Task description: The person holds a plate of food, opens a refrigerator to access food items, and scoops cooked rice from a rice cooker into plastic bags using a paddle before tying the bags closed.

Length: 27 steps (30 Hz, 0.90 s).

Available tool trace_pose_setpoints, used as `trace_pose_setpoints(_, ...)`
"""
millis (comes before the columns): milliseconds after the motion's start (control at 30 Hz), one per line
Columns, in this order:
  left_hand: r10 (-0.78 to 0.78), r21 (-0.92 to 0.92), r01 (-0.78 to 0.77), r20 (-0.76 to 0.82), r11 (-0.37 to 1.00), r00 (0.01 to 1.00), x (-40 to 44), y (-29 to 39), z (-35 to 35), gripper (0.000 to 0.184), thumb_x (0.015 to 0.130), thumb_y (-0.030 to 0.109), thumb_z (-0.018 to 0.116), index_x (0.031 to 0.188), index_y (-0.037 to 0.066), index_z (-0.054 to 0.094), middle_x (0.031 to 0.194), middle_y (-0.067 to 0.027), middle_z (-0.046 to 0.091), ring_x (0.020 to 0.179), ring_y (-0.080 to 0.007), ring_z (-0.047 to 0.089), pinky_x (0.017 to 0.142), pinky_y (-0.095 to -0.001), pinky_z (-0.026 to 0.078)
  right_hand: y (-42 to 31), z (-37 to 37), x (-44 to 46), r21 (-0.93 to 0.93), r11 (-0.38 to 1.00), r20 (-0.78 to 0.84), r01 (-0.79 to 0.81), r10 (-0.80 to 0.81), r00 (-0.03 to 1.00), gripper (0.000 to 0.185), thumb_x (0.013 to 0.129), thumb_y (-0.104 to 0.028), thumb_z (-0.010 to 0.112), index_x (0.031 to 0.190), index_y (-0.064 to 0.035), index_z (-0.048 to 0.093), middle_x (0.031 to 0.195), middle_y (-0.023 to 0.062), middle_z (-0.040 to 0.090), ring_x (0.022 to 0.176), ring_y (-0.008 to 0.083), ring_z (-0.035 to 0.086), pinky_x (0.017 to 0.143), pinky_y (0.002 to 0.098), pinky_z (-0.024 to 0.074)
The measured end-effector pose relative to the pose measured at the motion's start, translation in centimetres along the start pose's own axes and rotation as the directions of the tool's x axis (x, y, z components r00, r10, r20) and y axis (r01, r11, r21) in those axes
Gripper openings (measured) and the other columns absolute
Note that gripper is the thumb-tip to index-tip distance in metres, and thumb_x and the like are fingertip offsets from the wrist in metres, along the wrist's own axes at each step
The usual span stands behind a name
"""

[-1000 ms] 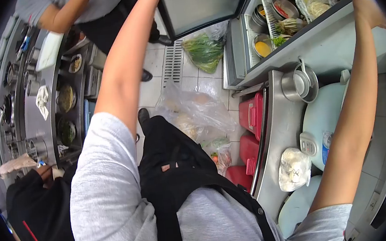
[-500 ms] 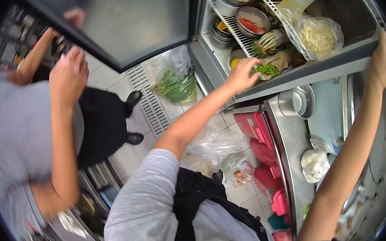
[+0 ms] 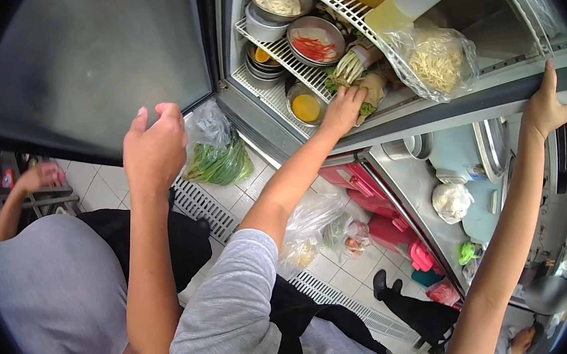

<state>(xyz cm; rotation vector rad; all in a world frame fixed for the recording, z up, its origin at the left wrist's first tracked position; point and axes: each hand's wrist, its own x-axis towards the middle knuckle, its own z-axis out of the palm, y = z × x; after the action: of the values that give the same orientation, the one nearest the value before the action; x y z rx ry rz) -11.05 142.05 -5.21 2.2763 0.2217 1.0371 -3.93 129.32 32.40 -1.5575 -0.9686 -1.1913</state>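
Note:
In the open fridge, my left hand [image 3: 344, 112] has its fingers closed over a paper-wrapped bunch of leafy greens [image 3: 366, 108] at the shelf's front. Most of the bunch is hidden under the fingers. Just behind lies a bundle of pale-stemmed herbs [image 3: 352, 64]. My right hand [image 3: 547, 103] grips the fridge's frame [image 3: 485, 95] at the right, thumb on top. Nearby on the shelves are a bowl of red strips [image 3: 314, 45], a bowl of pale shreds [image 3: 280, 3], a bowl with something yellow [image 3: 306, 107] and a bag of noodle-like strands [image 3: 437, 62].
A co-worker [image 3: 57, 291] stands close on my left, one hand raised by the fridge door [image 3: 98, 65]. Bagged green vegetables [image 3: 220, 159] and other plastic bags [image 3: 314, 221] lie on the floor. Red bins [image 3: 390, 235] stand under the steel counter [image 3: 409, 186]. Another person's legs [image 3: 413, 310] show below.
My left hand has come down onto the greens and closed on them. My view has shifted, and the co-worker's near arm now reaches across the open door. My right hand still holds the frame.

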Motion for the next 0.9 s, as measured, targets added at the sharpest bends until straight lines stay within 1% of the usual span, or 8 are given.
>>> trace_pose_setpoints(200, 0.015, 0.024, -0.011, -0.156, 1.0, 0.988, 4.1, -0.3, -1.6, 0.046, 0.055, 0.002, 0.067, 0.097, 0.005, 0.049, 0.09, -0.0136, 0.055, 0.089, -0.0332, 0.051, 0.075, -0.0349, 0.046, 0.5, 0.2, -0.2, 0.075, 0.991, -0.028, 0.108, -0.106, 0.994, 0.031, 0.069, -0.007, 0.07, 0.093, 0.0074, 0.058, 0.093, 0.0102, 0.061, 0.081, 0.0156, 0.057, 0.075, 0.0265, 0.043)
trace_pose_setpoints(367, 0.027, -0.063, -0.051, -0.326, 0.997, 0.945, 9.9, -0.9, -5.0, 0.026, 0.062, -0.006, 0.048, 0.087, -0.002, 0.054, 0.082, -0.0219, 0.058, 0.08, -0.0379, 0.053, 0.073, -0.0422, 0.043, 1.0, 0.4, 0.1, 0.046, 0.993, -0.02, 0.112, -0.111, 0.994, 0.03, 0.068, -0.011, 0.071, 0.09, 0.0066, 0.059, 0.092, 0.0098, 0.061, 0.081, 0.0153, 0.057, 0.075, 0.0261, 0.0431)
trace_pose_setpoints(433, -0.001, 0.023, 0.006, -0.205, 1.0, 0.979, 10.7, -1.8, -5.0, 0.028, 0.062, -0.005, 0.05, 0.089, -0.002, 0.054, 0.084, -0.0218, 0.057, 0.081, -0.0376, 0.053, 0.074, -0.0415, 0.044, 1.0, 0.4, 0.0, 0.043, 0.992, -0.027, 0.118, -0.117, 0.993, 0.032, 0.068, -0.013, 0.072, 0.09, 0.0061, 0.059, 0.092, 0.0091, 0.061, 0.081, 0.015, 0.058, 0.075, 0.0256, 0.0431)
trace_pose_setpoints(700, -0.175, -0.086, 0.158, -0.257, 0.984, 0.951, 7.4, -1.2, -4.7, 0.042, 0.06, 0.008, 0.066, 0.097, 0.003, 0.046, 0.087, -0.0216, 0.056, 0.083, -0.0368, 0.055, 0.069, -0.0423, 0.046, 0.7, 1.0, -0.2, 0.15, 0.98, -0.082, 0.131, -0.12, 0.989, 0.032, 0.068, -0.013, 0.072, 0.091, 0.0045, 0.058, 0.091, 0.0073, 0.061, 0.081, 0.0145, 0.058, 0.076, 0.0243, 0.0428)
trace_pose_setpoints(767, -0.469, -0.115, 0.478, 0.094, 0.871, 0.878, 5.7, -0.4, -4.3, 0.051, 0.059, 0.012, 0.068, 0.102, 0.003, 0.041, 0.092, -0.0222, 0.054, 0.082, -0.0366, 0.055, 0.07, -0.0406, 0.047, 0.7, 0.8, -0.2, 0.173, 0.974, -0.102, 0.143, -0.127, 0.987, 0.032, 0.068, -0.014, 0.073, 0.089, 0.0044, 0.058, 0.09, 0.0067, 0.061, 0.079, 0.0144, 0.058, 0.075, 0.024, 0.0427)
trace_pose_setpoints(833, -0.519, -0.178, 0.529, 0.104, 0.83, 0.849, 3.8, 0.7, -3.1, 0.053, 0.061, 0.012, 0.07, 0.104, 0.002, 0.04, 0.094, -0.0213, 0.054, 0.083, -0.0341, 0.057, 0.07, -0.0393, 0.047, -0.2, 0.5, -0.3, -0.016, 0.999, -0.043, 0.043, -0.044, 0.998, 0.051, 0.063, -0.021, 0.073, 0.102, 0.0065, 0.054, 0.101, 0.0133, 0.059, 0.092, 0.022, 0.056, 0.083, 0.03, 0.0412)
trace_pose_setpoints(867, -0.572, -0.24, 0.58, 0.111, 0.778, 0.813, 2.7, 1.2, -2.6, 0.055, 0.063, 0.012, 0.071, 0.106, 0.002, 0.039, 0.096, -0.0203, 0.054, 0.083, -0.0317, 0.058, 0.07, -0.038, 0.047, -1.1, 0.0, -0.8, 0.125, 0.989, -0.107, -0.076, 0.09, 0.99, 0.034, 0.072, -0.02, 0.058, 0.097, 0.0024, 0.055, 0.086, 0.0126, 0.061, 0.078, 0.0214, 0.058, 0.075, 0.0312, 0.0443)
trace_pose_setpoints(900, -0.562, -0.24, 0.572, 0.117, 0.784, 0.819, 1.1, 1.1, -1.7, 0.055, 0.063, 0.012, 0.071, 0.106, 0.002, 0.039, 0.096, -0.0203, 0.054, 0.083, -0.0317, 0.058, 0.07, -0.038, 0.047, -2.2, 0.7, -1.6, 0.04, 0.999, -0.087, -0.017, 0.02, 0.996, 0.043, 0.07, -0.015, 0.061, 0.107, 0.0021, 0.047, 0.092, 0.0097, 0.057, 0.081, 0.0173, 0.053, 0.074, 0.0296, 0.0433)
